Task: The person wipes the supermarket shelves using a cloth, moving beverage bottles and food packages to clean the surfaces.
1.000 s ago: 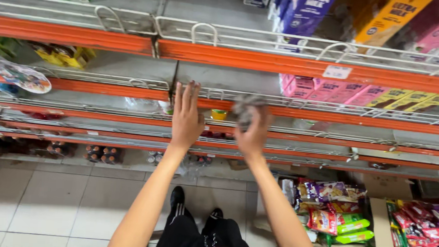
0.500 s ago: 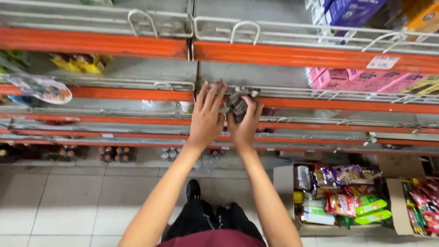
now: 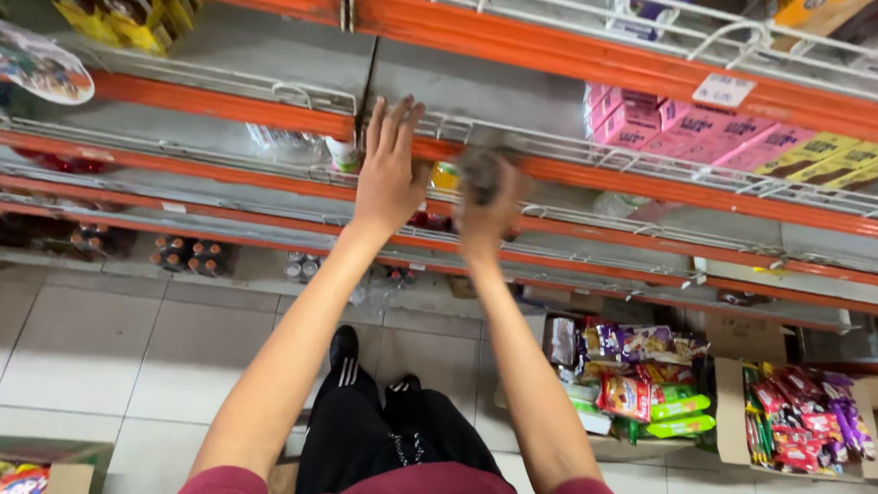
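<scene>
Both my arms reach out toward a grey shelf (image 3: 497, 100) with orange edges and a white wire rail. My left hand (image 3: 390, 169) is flat and open, fingers together and pointing up, holding nothing, just over the shelf's front rail. My right hand (image 3: 485, 204) is right beside it, closed around a crumpled grey cloth (image 3: 480, 169) that looks blurred. The two hands almost touch.
Pink and yellow boxes (image 3: 725, 142) line the shelf to the right. Lower shelves hold small bottles (image 3: 183, 254). On the tiled floor stand open cartons of colourful snack packets (image 3: 642, 383), another carton at right (image 3: 801, 416) and one at the bottom left (image 3: 17, 470).
The view has shifted, so the shelves sit higher and tilted. My hands came close together half a second ago and stay side by side, the right one still on the cloth.
</scene>
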